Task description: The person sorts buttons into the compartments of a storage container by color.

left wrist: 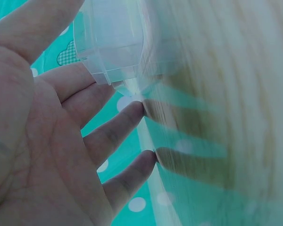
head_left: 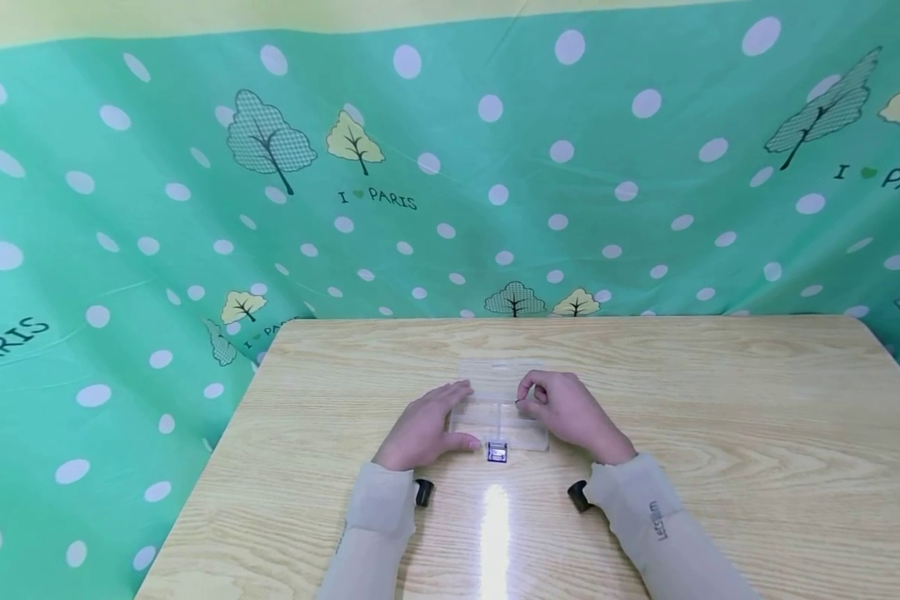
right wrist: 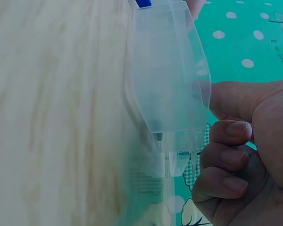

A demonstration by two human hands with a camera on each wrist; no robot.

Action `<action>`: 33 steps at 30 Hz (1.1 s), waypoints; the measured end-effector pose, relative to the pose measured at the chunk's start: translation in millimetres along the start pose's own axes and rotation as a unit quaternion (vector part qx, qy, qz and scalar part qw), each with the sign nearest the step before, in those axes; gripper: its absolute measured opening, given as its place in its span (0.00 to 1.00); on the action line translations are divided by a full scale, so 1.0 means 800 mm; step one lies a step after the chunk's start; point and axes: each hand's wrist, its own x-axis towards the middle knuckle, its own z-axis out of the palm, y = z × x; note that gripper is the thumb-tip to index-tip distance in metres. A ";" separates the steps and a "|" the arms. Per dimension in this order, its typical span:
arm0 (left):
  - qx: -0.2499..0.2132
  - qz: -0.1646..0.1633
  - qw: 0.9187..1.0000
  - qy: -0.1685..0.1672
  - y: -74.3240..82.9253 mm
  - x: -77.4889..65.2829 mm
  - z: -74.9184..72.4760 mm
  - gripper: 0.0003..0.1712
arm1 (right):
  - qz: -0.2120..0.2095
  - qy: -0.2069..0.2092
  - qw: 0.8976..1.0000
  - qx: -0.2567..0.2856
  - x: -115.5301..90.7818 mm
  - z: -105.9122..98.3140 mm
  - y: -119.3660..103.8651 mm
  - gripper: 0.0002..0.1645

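Observation:
A clear plastic box (head_left: 523, 435) with divided compartments lies open on the table, its clear lid (head_left: 498, 371) folded back. My left hand (head_left: 423, 425) rests at the box's left side, fingers extended and thumb by the front edge. In the left wrist view, two fingertips touch the table beside the box (left wrist: 115, 42). Over the right compartments, the thumb and index finger of my right hand (head_left: 566, 410) pinch a small dark thing (head_left: 518, 402), too small to identify. In the right wrist view the box wall (right wrist: 167, 70) blurs those fingertips; the other fingers are curled.
A small purple-and-clear piece (head_left: 497, 452) sits at the box's front edge, near the left thumb. The wooden table (head_left: 330, 367) runs back to a green dotted curtain (head_left: 450, 192). Glare lies on the wood in front of the box.

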 end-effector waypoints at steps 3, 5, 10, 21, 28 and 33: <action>-0.001 -0.001 1.000 0.001 0.000 0.000 0.000 0.50 | 0.000 0.000 1.000 -0.001 0.000 -0.001 0.001 0.03; -0.003 -0.001 1.000 0.001 0.000 0.000 0.001 0.50 | 0.002 -0.001 1.000 0.000 -0.001 -0.001 0.001 0.03; -0.001 0.001 1.000 0.000 0.000 0.001 0.001 0.50 | 0.006 -0.001 1.000 0.000 -0.002 -0.003 0.002 0.03; 0.000 -0.004 1.000 -0.003 0.000 0.002 0.001 0.50 | 0.012 0.008 1.000 -0.007 -0.005 -0.012 0.001 0.02; 0.001 0.000 1.000 -0.004 0.001 0.001 0.000 0.50 | 0.024 0.011 1.000 -0.005 -0.010 -0.023 0.004 0.03; -0.002 0.003 1.000 -0.005 0.002 0.000 -0.001 0.50 | 0.030 0.015 0.999 0.010 -0.015 -0.030 0.007 0.04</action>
